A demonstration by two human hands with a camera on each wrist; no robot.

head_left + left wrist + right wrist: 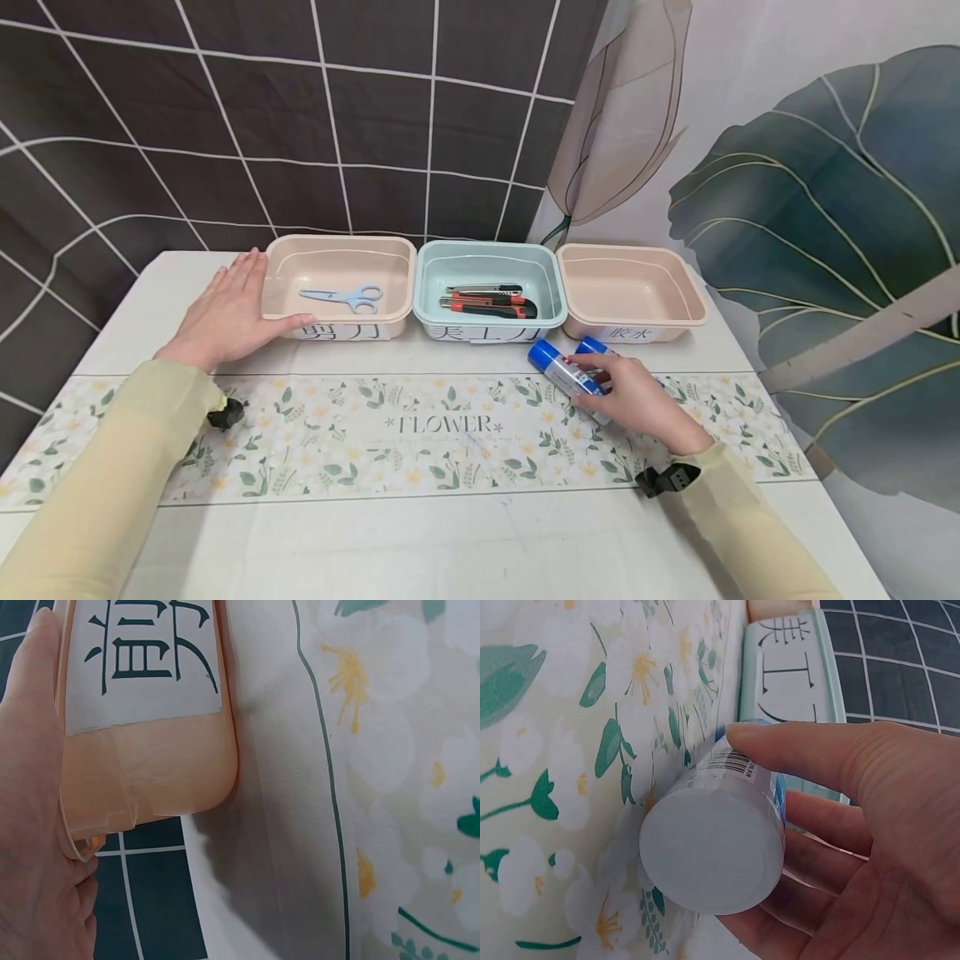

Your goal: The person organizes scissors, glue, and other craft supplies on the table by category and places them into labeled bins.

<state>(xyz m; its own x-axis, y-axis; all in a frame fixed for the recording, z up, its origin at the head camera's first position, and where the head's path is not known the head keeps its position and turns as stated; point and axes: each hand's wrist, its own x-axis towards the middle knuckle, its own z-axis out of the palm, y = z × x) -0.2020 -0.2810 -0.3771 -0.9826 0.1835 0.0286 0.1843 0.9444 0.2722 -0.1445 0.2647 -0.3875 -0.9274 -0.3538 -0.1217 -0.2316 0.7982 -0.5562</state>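
My left hand (221, 315) rests with straight fingers on the left end of a pink bin (341, 323), its thumb along the front rim. Light blue scissors (341, 297) lie in that bin. At the right, my right hand (647, 406) holds a blue-capped glue stick (553, 363) between thumb and fingers, close over the floral strip. In the right wrist view the white round base of this glue stick (712, 851) faces the camera. A second blue-capped glue stick (591, 345) lies just behind it, partly hidden by the hand.
A light blue bin (487, 252) in the middle holds several utility knives (495, 305). Right of it stands another pink bin (630, 287). All three bins carry paper labels in front. A floral strip (330, 454) crosses the white table (465, 546); a dark tiled backdrop (375, 117) hangs behind.
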